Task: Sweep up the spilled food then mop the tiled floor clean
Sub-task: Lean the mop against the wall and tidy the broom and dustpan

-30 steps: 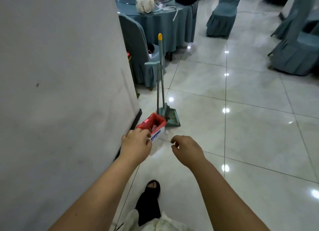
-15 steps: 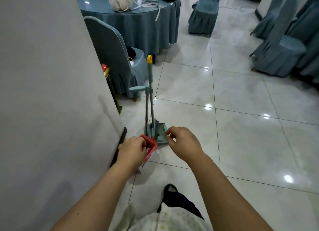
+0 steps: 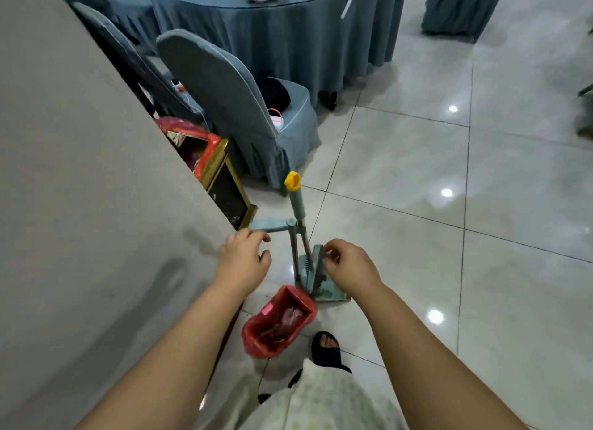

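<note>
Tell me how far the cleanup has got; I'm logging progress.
Barely begun. Done: the red-lined bin stands on the tiled floor. In hand: left hand reaches for the dustpan handle, right hand is by the dustpan; neither has a grip yet. Left: sweeping and mopping; no mop visible.

No writing can be read on anything in view.

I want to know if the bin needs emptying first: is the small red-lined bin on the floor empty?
Not empty. The red-lined bin stands upright by the dustpan, and crumpled wrappers show inside its open top.
</note>
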The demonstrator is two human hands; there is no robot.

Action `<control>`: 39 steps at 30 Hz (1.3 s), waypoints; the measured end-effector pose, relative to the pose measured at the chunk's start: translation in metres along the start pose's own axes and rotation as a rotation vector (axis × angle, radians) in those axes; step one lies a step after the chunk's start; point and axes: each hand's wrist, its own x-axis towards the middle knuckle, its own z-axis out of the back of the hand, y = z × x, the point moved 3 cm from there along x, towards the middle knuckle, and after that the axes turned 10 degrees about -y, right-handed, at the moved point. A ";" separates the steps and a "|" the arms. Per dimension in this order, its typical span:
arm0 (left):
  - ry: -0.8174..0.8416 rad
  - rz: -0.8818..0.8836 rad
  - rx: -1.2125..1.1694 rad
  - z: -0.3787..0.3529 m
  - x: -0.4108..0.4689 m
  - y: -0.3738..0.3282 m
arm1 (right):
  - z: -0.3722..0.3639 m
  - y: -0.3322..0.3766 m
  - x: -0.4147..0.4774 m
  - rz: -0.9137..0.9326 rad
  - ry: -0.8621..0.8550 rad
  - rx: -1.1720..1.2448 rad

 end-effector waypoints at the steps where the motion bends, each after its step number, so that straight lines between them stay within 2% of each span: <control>1: -0.020 -0.015 0.013 -0.007 0.017 -0.002 | -0.005 -0.004 0.017 -0.028 0.023 0.035; 4: -0.058 -0.102 0.018 -0.033 0.058 -0.010 | -0.024 -0.015 0.057 -0.089 0.096 0.137; 8: 0.076 -0.230 0.140 -0.079 0.088 -0.004 | -0.059 -0.031 0.093 -0.100 0.164 0.210; 10: 0.089 -0.292 0.202 -0.098 0.092 0.004 | -0.078 -0.037 0.110 -0.086 0.192 0.245; 13: -0.030 -0.357 0.249 -0.113 0.088 0.009 | -0.108 -0.038 0.130 -0.033 0.230 0.317; 16: -0.149 -0.372 0.265 -0.120 0.084 0.010 | -0.129 -0.036 0.140 -0.060 0.138 0.446; 19: -0.198 -0.373 0.233 -0.122 0.086 0.012 | -0.132 -0.035 0.143 -0.111 0.072 0.586; 22: -0.235 -0.387 0.191 -0.119 0.087 0.011 | -0.122 -0.040 0.142 -0.133 0.006 0.618; 29: -0.096 -0.357 0.052 -0.109 0.097 0.012 | -0.112 -0.032 0.146 -0.140 0.023 0.593; 32: -0.028 -0.349 0.003 -0.103 0.104 0.010 | -0.102 -0.026 0.141 -0.203 -0.001 0.649; 39: -0.134 -0.571 -0.165 -0.074 0.092 -0.024 | -0.053 -0.017 0.084 -0.371 -0.243 0.782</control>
